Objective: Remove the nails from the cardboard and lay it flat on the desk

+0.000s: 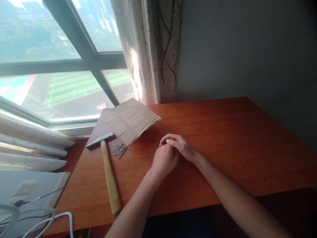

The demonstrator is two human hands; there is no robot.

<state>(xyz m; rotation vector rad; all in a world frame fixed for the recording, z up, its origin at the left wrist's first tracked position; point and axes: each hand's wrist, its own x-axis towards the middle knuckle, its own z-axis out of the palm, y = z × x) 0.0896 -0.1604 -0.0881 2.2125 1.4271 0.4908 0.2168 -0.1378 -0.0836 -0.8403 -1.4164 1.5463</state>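
Patterned curtains [151,49] flank a bright window [92,60] beside a reddish wooden table [223,138]. On its left side lie a wooden-handled hammer [109,177], loose nails [120,150] and corrugated cardboard [135,119]. Nearby, the right hand [183,147] curls its fingers over the left hand [164,159], whose own fingers I cannot make out.

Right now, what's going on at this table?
Someone has both hands together over the table, the right hand folded against the left hand. I can't see anything held in them, though the space between is hidden. The hammer lies untouched to the left, with its head toward the window. A little heap of nails lies beside it, near a corner of the cardboard, which has rows of small dark dots.
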